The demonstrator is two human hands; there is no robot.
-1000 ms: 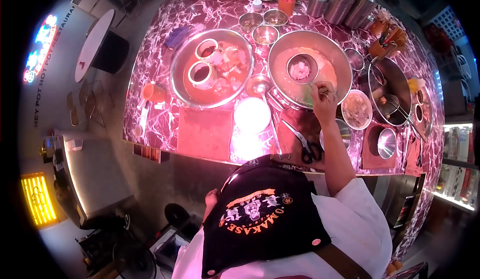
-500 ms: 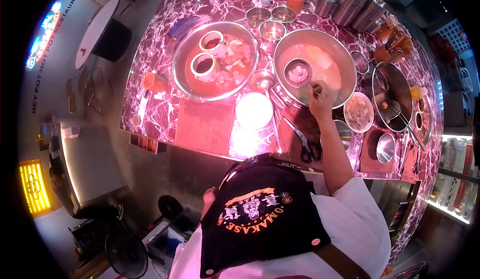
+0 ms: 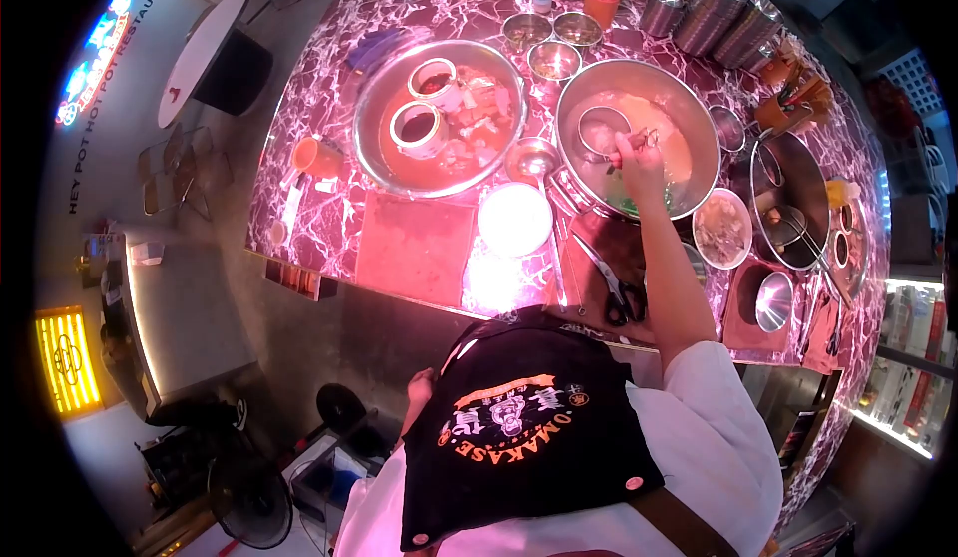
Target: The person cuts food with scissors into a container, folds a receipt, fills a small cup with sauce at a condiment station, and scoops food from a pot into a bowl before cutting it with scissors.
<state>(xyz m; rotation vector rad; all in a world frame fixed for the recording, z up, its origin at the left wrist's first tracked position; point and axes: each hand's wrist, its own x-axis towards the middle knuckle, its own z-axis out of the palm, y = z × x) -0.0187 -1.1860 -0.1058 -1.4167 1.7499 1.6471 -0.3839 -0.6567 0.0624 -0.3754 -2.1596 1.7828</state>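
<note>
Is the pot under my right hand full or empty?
Partly full: pale broth stands in the pot, with bare inner wall showing between broth and rim.

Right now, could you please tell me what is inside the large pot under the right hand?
Cloudy broth, a round metal ladle and something green. The right hand hides part of the ladle; the bottom of the pot cannot be seen.

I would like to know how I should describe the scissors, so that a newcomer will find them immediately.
Find the large metal pot under the right hand on the marbled table. Between it and the near table edge, the scissors lie on a dark mat, blades away from that edge. Their black loop handles set them apart from the slim metal utensils on their left.
</note>
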